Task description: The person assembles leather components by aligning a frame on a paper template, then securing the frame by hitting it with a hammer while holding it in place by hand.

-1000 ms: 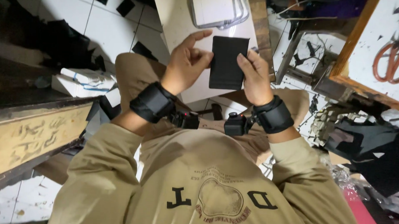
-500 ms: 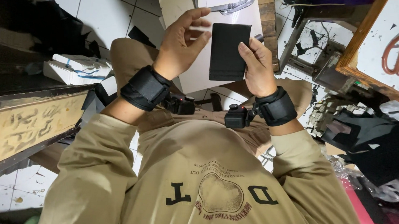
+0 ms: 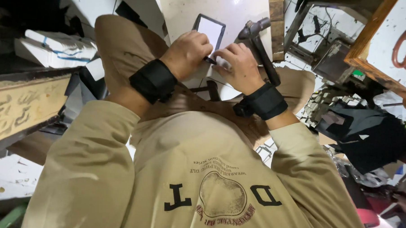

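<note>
2 hands pinch the near edge of a thin, flat, dark-rimmed white rectangular panel (image 3: 210, 32): left hand (image 3: 186, 54), right hand (image 3: 237, 65); it looks light, stiff, best gripped at edges.

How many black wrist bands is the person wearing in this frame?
2. One black wrist band sits on the left forearm just behind the left hand; the other black wrist band sits behind the right hand. Neither is hidden.
</note>
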